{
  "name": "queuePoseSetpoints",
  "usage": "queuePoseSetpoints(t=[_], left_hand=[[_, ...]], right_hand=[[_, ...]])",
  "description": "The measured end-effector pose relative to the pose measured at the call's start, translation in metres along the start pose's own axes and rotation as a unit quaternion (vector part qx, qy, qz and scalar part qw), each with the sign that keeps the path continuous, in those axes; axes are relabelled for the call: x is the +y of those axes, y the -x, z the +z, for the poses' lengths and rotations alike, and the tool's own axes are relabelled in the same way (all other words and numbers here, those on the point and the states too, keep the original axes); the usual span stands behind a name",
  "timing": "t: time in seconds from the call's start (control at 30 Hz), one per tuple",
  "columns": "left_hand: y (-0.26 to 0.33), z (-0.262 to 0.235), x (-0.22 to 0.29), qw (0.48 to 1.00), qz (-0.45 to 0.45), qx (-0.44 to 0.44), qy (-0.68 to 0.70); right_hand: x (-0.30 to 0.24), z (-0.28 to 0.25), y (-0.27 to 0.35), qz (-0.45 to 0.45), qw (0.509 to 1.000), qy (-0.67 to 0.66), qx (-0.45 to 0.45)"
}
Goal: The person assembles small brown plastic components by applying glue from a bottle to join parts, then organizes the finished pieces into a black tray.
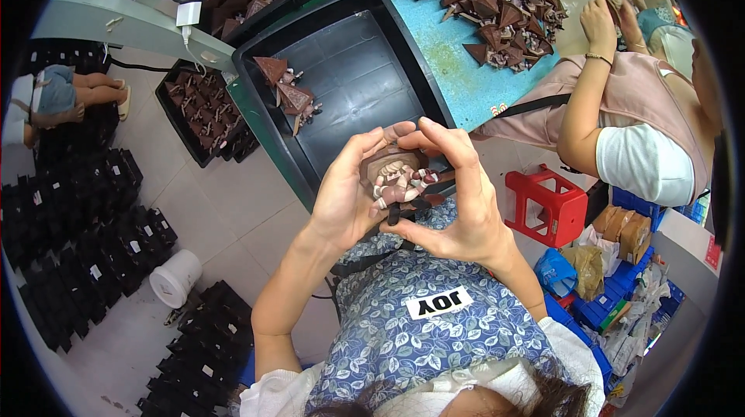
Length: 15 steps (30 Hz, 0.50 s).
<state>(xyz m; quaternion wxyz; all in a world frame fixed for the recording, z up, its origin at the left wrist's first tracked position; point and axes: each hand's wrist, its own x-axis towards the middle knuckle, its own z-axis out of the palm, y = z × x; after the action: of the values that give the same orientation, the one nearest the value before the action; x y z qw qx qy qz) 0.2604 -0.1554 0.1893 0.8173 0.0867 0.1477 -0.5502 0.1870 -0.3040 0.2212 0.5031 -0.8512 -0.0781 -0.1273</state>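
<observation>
A small painted figurine (402, 188), pinkish and cream with black parts and a brown piece behind it, is held between my two hands over the near end of a black tray (349, 83). My left hand (341, 188) cups it from the left, fingers curled round the far side. From the right, my right hand (472, 204) closes on it, the thumb at its lower end and the fingers arched over the top. Some fingertips are hidden behind it. Inside the tray lie a few similar brown figurines (293, 97) at the left.
Many brown figurines (497, 2) are heaped on the blue-green tabletop (434, 41). A co-worker (621, 114) sits at the right near a red stool (547, 204). On the floor at left stand a figurine-filled crate (202, 110), a white bucket (176, 277) and stacked black crates (74, 200).
</observation>
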Motion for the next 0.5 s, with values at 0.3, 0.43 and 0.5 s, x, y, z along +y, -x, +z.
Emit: queuePoseSetpoints(t=[0.3,0.43,0.5], left_hand=[[-0.036,-0.147,0.028,0.679,0.063,0.367,-0.633],[-0.042,-0.164,0.032,0.459,0.043,0.425,-0.779],[-0.049,-0.151,0.032,0.438,0.072,0.441,-0.780]], right_hand=[[0.055,0.021,0.030,0.160,0.977,0.122,-0.072],[0.083,0.018,0.054,0.236,0.965,0.103,-0.060],[0.089,0.015,0.053,0.252,0.961,0.096,-0.053]])
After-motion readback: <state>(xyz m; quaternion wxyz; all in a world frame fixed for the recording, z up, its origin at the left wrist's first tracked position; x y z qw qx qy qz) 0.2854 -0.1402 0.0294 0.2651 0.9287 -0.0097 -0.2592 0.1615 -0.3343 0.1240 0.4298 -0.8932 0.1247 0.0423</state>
